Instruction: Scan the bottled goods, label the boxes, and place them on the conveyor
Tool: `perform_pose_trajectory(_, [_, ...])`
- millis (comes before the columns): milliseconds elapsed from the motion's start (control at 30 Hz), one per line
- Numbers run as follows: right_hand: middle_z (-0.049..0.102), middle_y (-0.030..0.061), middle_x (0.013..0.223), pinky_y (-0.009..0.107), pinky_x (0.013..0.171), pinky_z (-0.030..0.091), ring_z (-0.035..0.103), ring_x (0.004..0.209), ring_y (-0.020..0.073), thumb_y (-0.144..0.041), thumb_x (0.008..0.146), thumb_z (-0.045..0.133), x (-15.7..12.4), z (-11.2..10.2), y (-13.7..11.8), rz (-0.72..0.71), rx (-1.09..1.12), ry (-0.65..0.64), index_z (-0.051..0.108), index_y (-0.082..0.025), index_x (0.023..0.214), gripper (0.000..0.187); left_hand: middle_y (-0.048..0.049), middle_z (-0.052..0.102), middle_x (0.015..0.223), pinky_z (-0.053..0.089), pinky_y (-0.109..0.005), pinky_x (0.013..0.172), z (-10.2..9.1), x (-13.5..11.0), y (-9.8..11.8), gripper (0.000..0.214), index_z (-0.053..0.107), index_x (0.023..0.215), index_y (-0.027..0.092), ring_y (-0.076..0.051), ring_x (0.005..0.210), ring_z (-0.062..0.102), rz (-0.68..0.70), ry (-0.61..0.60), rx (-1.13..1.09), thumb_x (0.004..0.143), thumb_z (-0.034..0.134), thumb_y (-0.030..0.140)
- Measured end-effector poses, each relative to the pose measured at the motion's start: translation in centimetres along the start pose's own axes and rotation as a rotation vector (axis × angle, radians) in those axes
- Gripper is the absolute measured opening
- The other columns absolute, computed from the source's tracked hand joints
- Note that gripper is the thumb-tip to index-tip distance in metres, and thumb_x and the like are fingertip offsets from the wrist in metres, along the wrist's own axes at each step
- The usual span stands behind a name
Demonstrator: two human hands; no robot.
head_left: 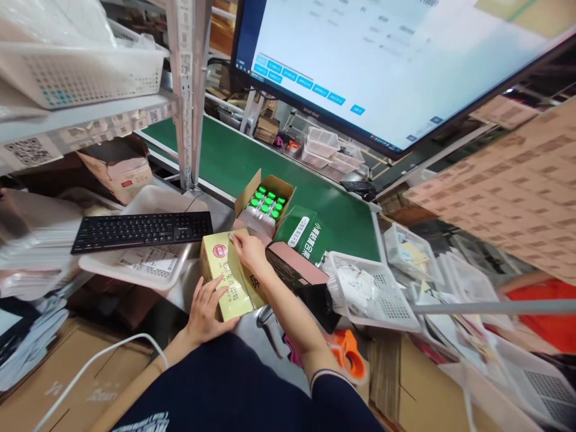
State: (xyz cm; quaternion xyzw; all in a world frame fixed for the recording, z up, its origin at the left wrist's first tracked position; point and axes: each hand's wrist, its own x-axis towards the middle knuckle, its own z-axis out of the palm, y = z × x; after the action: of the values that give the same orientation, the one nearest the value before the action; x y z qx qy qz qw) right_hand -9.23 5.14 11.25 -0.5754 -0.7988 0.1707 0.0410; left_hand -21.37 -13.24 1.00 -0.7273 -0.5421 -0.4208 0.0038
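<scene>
A yellow carton (225, 273) with a round pink label and dark lettering lies in front of me. My left hand (207, 309) rests against its near left corner, fingers spread over the side and top, thumb along the near edge. At the carton's far end, my right hand (249, 251) has its fingertips pinched together by the top edge, around something small and shiny that I cannot make out. Just beyond stands an open cardboard box (252, 223) packed with green-capped bottles (266, 207). A green box (300, 231) and a pink-and-black box (299, 267) are beside my right forearm.
A black keyboard (143, 231) lies across a white tray (155, 267) at left. The green conveyor belt (229, 153) runs behind, under a large monitor (324, 60). At right are a white basket (382, 294) with packets and an orange tape dispenser (348, 354). A shelf post (185, 90) rises at left.
</scene>
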Motion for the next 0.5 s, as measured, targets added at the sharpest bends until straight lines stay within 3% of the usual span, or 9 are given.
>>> perform_pose_trajectory(233, [0.080,0.0079,0.101,0.030,0.068,0.041,0.072,0.083,0.0223,-0.039,0.104,0.043,-5.8,-0.6,0.9,-0.004,-0.096,-0.057,0.073,-0.027,0.106,0.033,-0.0241,0.063,0.141,0.037,-0.065,0.121,0.2,0.0,-0.1,0.083,0.044,0.147,0.016,-0.037,0.131,0.063,0.002,-0.007,0.016,0.080,0.077,0.052])
perform_pose_trajectory(400, [0.081,0.0044,0.090,0.029,0.058,0.035,0.070,0.072,0.0199,-0.033,0.100,0.050,-13.2,1.0,3.7,-0.051,-0.082,-0.022,0.074,-0.029,0.104,0.024,-0.0257,0.060,0.143,0.031,-0.064,0.125,-0.1,-0.1,-0.8,0.088,0.041,0.151,0.013,-0.038,0.134,0.060,0.027,-0.062,-0.001,0.080,0.076,0.053])
perform_pose_trajectory(500, [0.078,0.0029,0.078,0.029,0.055,0.036,0.067,0.064,0.0195,-0.031,0.098,0.055,-17.8,0.8,6.1,-0.131,0.001,0.013,0.076,-0.032,0.103,0.022,-0.0256,0.057,0.147,0.027,-0.065,0.125,-0.9,1.1,-1.6,0.084,0.044,0.151,0.015,-0.039,0.136,0.057,0.056,-0.124,-0.039,0.083,0.070,0.057])
